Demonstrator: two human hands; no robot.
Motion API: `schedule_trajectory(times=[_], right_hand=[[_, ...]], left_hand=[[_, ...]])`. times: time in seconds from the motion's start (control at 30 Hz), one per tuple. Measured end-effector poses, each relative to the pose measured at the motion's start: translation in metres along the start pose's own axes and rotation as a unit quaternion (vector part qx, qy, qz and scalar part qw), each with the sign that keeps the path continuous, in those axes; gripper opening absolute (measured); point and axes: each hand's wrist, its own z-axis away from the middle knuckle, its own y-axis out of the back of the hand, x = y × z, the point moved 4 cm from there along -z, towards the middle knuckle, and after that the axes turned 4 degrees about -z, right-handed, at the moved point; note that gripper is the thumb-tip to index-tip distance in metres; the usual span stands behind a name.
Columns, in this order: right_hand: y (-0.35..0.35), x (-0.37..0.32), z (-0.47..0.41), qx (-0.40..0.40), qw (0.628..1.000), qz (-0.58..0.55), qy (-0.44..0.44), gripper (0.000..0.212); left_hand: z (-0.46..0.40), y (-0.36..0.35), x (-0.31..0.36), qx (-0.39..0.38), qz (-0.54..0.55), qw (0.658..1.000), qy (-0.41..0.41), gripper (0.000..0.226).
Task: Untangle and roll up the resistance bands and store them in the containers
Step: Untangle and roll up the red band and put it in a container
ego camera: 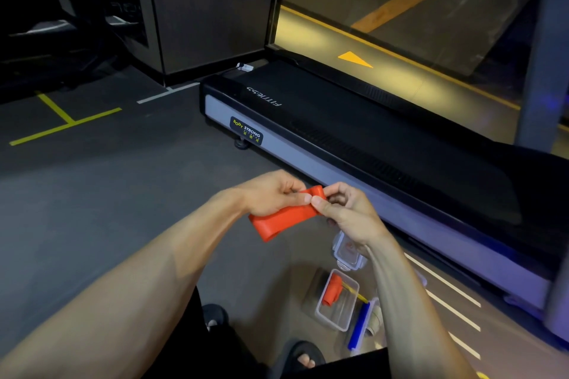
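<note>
Fingertips (318, 202) of both hands pinch the upper end of an orange resistance band (284, 216), held in the air above the floor. Left hand (271, 194) and right hand (348, 212) nearly touch. Below, a clear container (338, 314) on the floor (92, 194) holds a rolled orange band (332, 289); a blue band (358, 329) lies just beside it. A treadmill (369, 138) stands beyond.

Bare forearms, sleeveless to the frame edge; black shorts (197, 332); dark open-toed slides (303, 351).

Probably a gym — treadmill (354, 132), taped rubber floor (92, 178).
</note>
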Motion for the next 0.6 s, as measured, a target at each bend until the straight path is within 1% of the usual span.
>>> schedule_trajectory(times=[0.1,0.2,0.33,0.43,0.5,0.6], right_hand=[[-0.002,-0.003,0.002,-0.007,1.000,-0.014,0.003,0.025],[-0.004,-0.005,0.003,-0.012,1.000,-0.020,0.000,0.026],[-0.012,-0.005,0.005,-0.044,0.999,-0.010,0.005,0.028],[-0.014,-0.006,0.008,-0.078,0.997,0.004,0.012,0.019],[-0.012,-0.005,0.008,-0.087,0.996,0.002,0.001,0.019],[-0.010,-0.004,0.008,-0.067,0.997,0.026,0.012,0.017]], left_hand=[[-0.001,-0.001,-0.001,0.001,-0.003,1.000,-0.008,0.033],[-0.002,0.000,-0.005,0.002,0.012,1.000,-0.006,0.030],[0.000,0.000,-0.007,-0.008,0.004,1.000,-0.015,0.032],[0.002,0.002,-0.005,0.003,0.006,1.000,-0.011,0.029],[0.002,0.003,-0.004,0.014,-0.004,1.000,-0.007,0.032],[0.000,0.002,-0.008,0.020,-0.027,0.999,0.018,0.034]])
